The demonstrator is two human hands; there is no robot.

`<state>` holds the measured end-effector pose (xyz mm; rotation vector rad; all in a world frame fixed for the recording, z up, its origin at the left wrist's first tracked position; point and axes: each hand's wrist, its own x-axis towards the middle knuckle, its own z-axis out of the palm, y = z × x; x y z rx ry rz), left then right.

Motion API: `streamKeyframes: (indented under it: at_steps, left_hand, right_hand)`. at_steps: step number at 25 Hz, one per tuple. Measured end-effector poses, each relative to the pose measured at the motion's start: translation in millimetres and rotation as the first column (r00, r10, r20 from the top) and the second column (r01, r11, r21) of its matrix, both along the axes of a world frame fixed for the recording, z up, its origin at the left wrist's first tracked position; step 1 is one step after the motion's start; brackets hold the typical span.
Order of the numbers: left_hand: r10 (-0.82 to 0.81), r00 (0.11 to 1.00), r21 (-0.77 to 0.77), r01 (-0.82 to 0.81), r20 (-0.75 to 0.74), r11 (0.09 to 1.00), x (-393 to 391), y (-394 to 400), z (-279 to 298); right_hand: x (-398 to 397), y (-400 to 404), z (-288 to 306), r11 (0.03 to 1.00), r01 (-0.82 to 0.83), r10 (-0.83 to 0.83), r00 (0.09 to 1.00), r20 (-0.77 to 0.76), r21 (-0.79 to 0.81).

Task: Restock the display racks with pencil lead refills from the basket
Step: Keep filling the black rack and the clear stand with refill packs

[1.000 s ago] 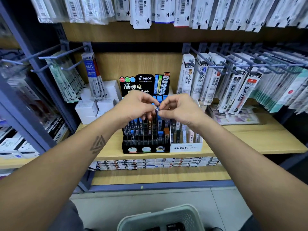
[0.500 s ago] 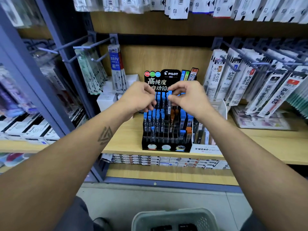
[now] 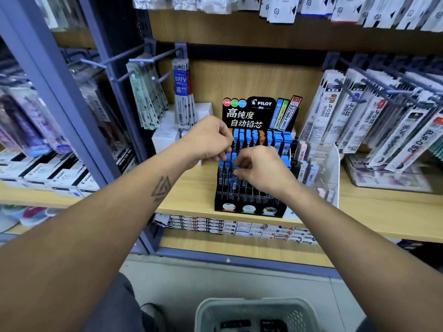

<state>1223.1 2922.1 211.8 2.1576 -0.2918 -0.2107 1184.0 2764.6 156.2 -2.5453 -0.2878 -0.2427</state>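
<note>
The black Pilot display rack stands on the wooden shelf, with rows of blue-capped and orange-capped pencil lead refills in its slots. My right hand pinches one blue-capped refill over the middle rows on the rack's left side. Just above it, my left hand is curled against the upper rows, its fingers closed round what looks like more refills, mostly hidden. The pale plastic basket sits on the floor below, with dark refill packs inside.
A clear acrylic holder with erasers stands right of the rack. Pen refill packs hang on blue pegs at the left and right. White boxes sit behind my left hand. Flat boxes fill the shelf below.
My right hand has dropped from beside the left hand to the rack's middle rows with a blue-capped refill. The left hand stays near the upper rows. The view has shifted closer.
</note>
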Motion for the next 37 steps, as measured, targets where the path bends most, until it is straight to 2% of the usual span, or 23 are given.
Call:
streamKeyframes:
  at_steps: [7,11,14,22,25,27,29,33,35,37]
  left_hand:
    - [-0.010,1.000,0.012,0.010,-0.010,1.000,-3,2,2]
    - [-0.011,1.000,0.015,0.011,-0.009,1.000,-4,1,2]
    - [-0.020,1.000,0.010,0.020,-0.015,1.000,-5,1,3]
    - [-0.056,0.998,0.037,0.056,-0.022,0.998,-10,0,-1]
    - [-0.129,0.989,0.081,0.135,-0.075,0.988,-25,-1,-8]
    - [-0.207,0.965,0.144,0.230,-0.159,0.962,-41,-6,-22]
    - [-0.284,0.918,0.217,0.348,-0.276,0.912,-63,-14,-47]
    - [-0.326,0.778,0.207,0.496,-0.537,0.843,-115,-36,-133]
    - [-0.322,0.685,0.217,0.577,-0.654,0.787,-147,-44,-192]
    - [-0.293,0.639,0.266,0.630,-0.711,0.730,-175,-45,-252]
  right_hand:
    - [2,8,-22,1.000,0.027,-0.027,1.000,0.015,-0.012]
    - [1,13,-29,0.987,-0.008,0.017,0.998,0.056,-0.161]
    - [-1,14,-35,0.976,-0.008,0.023,0.997,0.067,-0.217]
    - [-4,9,-35,0.975,0.011,0.009,0.996,0.087,-0.221]
    - [-28,3,-23,0.983,0.011,0.004,0.997,0.082,-0.182]
    - [-54,-1,-24,0.997,-0.015,0.014,1.000,-0.018,-0.071]
    - [-86,-5,-44,0.997,-0.071,0.064,0.967,-0.248,-0.020]
    - [-147,-24,-123,0.986,-0.143,0.050,0.742,-0.668,-0.085]
    - [-175,-33,-173,0.963,-0.164,-0.045,0.680,-0.732,-0.212]
    - [-197,-39,-217,0.914,-0.197,-0.149,0.650,-0.745,-0.355]
